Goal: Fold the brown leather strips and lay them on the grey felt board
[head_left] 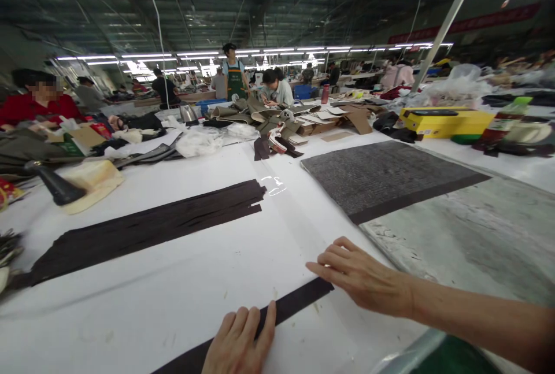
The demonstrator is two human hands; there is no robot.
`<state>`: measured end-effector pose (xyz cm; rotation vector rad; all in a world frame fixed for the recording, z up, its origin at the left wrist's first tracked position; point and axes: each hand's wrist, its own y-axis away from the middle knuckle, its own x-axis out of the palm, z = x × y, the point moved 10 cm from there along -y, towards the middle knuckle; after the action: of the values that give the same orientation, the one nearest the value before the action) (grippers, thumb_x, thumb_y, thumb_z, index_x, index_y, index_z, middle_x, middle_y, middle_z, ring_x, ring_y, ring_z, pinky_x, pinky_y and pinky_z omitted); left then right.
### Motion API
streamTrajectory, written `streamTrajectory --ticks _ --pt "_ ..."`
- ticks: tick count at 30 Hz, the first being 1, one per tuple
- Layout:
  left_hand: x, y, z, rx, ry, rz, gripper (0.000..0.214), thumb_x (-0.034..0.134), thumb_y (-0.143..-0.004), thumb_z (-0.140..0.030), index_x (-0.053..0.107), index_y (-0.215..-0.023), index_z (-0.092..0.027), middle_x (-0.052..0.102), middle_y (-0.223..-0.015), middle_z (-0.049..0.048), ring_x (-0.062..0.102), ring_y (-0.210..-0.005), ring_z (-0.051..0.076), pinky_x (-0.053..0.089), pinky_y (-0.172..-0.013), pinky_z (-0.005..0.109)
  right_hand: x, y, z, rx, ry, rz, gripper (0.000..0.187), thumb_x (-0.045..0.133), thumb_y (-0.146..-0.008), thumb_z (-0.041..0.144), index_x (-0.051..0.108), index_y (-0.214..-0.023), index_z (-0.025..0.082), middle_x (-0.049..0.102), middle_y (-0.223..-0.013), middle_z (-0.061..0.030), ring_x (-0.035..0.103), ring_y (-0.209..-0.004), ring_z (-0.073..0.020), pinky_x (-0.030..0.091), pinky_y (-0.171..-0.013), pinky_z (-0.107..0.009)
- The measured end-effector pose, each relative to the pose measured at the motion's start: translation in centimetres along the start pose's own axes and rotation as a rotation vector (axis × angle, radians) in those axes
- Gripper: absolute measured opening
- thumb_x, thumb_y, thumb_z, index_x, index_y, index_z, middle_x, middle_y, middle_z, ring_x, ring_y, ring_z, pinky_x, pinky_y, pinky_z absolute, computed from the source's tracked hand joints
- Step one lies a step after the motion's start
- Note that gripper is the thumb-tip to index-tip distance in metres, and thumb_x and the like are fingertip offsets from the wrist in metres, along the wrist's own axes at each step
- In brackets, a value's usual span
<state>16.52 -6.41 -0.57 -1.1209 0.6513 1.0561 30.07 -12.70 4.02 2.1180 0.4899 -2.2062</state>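
A long dark strip (299, 299) of material lies across the near part of the white table (173, 293). My left hand (240, 339) rests flat on the strip near the bottom edge, fingers stretched out. My right hand (359, 276) lies flat with its fingertips at the strip's far end, fingers extended. Neither hand grips anything. Farther back lies a row of several dark strips (147, 226) set side by side.
A grey textured mat (385, 174) lies at the right, beside a worn grey surface (477, 235). Piles of cut leather pieces (277, 119), a yellow box (446, 121), a black tool (56, 183) and plastic bags crowd the back. Other people work at far tables.
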Motion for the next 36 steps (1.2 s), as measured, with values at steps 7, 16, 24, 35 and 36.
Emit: streamTrajectory --ticks 7,16,24,35,36 --pt "0.1 0.1 0.1 -0.029 0.027 0.076 0.044 0.038 -0.092 -0.01 0.046 -0.134 -0.017 0.054 -0.094 0.006 0.049 -0.081 0.019 0.042 -0.074 0.032 2.9 0.2 2.7 0.028 -0.013 0.082 0.054 0.037 -0.081 -0.002 0.042 -0.134 0.007 0.056 -0.106 -0.0121 0.05 -0.091 -0.0222 0.036 -0.088 -0.043" --pt "0.0 0.8 1.7 -0.205 0.262 0.12 0.077 0.039 -0.069 0.006 0.03 -0.143 -0.014 0.057 -0.106 0.0103 0.054 -0.09 0.022 0.049 -0.078 0.035 0.0 -0.3 2.0 0.125 0.079 -0.149 0.061 0.03 -0.076 -0.009 0.044 -0.133 0.009 0.058 -0.103 -0.0122 0.052 -0.092 -0.023 0.037 -0.084 -0.043" --pt "0.2 4.2 2.2 -0.342 0.236 -0.026 0.051 0.037 -0.082 -0.001 0.045 -0.132 -0.005 0.06 -0.115 0.0135 0.056 -0.107 0.022 0.052 -0.089 0.032 4.6 -6.3 9.3 0.015 -0.115 -0.173 0.053 0.045 -0.075 0.007 0.048 -0.128 0.009 0.06 -0.111 -0.0113 0.051 -0.092 -0.0251 0.037 -0.084 -0.041" --pt "-1.5 11.3 4.6 -0.283 -0.078 -0.025 0.036 0.04 -0.098 -0.032 0.055 -0.127 -0.017 0.064 -0.119 0.004 0.058 -0.109 0.019 0.049 -0.09 0.028 1.7 -0.1 3.6 0.137 0.206 -0.275 0.041 0.029 -0.091 0.004 0.056 -0.118 0.017 0.064 -0.107 -0.0087 0.057 -0.094 -0.0232 0.036 -0.082 -0.041" --pt "-1.7 11.5 4.9 -0.325 -0.088 -0.023 0.036 0.039 -0.099 -0.032 0.055 -0.128 -0.019 0.064 -0.12 0.0042 0.058 -0.111 0.02 0.049 -0.091 0.031 1.8 0.0 3.4 0.133 0.221 -0.27 0.041 0.03 -0.09 0.005 0.057 -0.118 0.018 0.064 -0.108 -0.0086 0.058 -0.094 -0.0233 0.037 -0.082 -0.041"
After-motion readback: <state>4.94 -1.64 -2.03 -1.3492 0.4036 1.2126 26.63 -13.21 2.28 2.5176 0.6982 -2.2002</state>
